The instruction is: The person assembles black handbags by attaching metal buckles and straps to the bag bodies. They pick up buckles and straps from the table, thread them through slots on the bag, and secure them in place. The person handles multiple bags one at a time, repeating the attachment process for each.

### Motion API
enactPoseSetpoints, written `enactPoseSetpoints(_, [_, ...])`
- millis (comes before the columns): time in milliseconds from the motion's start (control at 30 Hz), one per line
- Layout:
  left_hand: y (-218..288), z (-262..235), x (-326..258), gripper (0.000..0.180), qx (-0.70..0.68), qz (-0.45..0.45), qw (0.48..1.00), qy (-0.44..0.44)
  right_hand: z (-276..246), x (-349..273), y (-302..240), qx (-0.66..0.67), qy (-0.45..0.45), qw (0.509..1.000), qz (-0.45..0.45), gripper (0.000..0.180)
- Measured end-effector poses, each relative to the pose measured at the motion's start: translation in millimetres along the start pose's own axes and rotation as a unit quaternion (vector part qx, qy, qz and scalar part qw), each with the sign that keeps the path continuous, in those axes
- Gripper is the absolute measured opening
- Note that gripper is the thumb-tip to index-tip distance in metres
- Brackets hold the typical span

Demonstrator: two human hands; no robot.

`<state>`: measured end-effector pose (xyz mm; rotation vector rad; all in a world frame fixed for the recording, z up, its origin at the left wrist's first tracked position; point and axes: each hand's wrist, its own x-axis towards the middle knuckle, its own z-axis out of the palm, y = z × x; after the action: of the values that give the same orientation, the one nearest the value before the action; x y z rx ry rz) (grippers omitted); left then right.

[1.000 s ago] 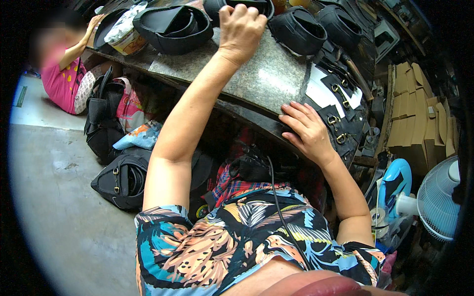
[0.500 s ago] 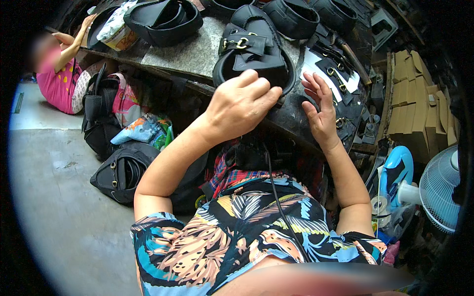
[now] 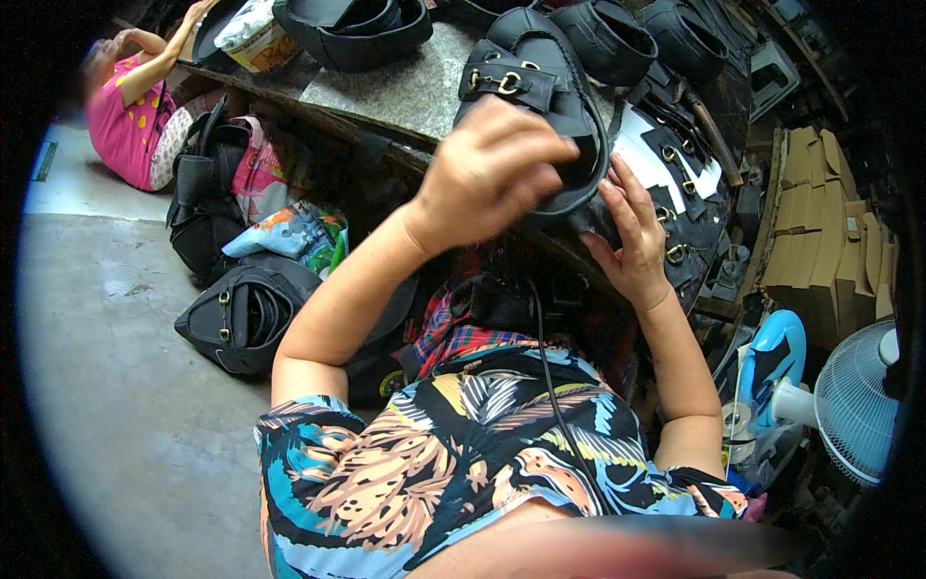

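Note:
A black loafer-style shoe upper (image 3: 535, 72), with a strap and gold-coloured buckle across it, lies on the near edge of the worktable with its opening toward me. My left hand (image 3: 497, 174) is over the near left side of that opening. Its fingers are bent and smeared by motion, so whether they grip the rim is unclear. To the right of the opening, my right hand (image 3: 632, 222) has its fingers stretched and apart. Its fingertips are close to the rim; contact cannot be made out.
Several black shoe uppers (image 3: 603, 43) line the back of the table (image 3: 386, 96). Buckled black straps (image 3: 675, 159) lie on white sheets at right, near a wooden-handled tool (image 3: 714, 145). Cardboard boxes (image 3: 810, 212) and a fan (image 3: 854, 400) stand farther right. Another person (image 3: 130, 125) sits far left.
My left hand has lifted from its closed hold at the near rim and blurred. My right hand has come nearer the rim. The whole view has shifted slightly.

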<state>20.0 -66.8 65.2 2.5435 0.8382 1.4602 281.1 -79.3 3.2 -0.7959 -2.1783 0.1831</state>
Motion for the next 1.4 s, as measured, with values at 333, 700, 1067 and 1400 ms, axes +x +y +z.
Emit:
enactPoseSetpoints(333, [-118,-17,2,0.08,0.056,-0.144,0.981,-0.115,-1,11,-10,-0.023,0.049,0.997,-0.05,0.063])
enactPoseSetpoints(700, [-123,-5,4,0.051,0.055,-0.203,0.962,-0.172,-43,44,-40,-0.085,-0.057,0.993,-0.057,0.022])
enactPoseSetpoints(1067, [-127,-7,-10,0.038,0.201,-0.278,0.938,-0.055,-69,8,-47,-0.09,-0.092,0.991,-0.034,0.022])
enactPoseSetpoints(1400, [-121,-1,-30,0.056,0.241,-0.217,0.945,0.037,-78,17,-47,-0.047,-0.144,0.988,-0.039,0.034])
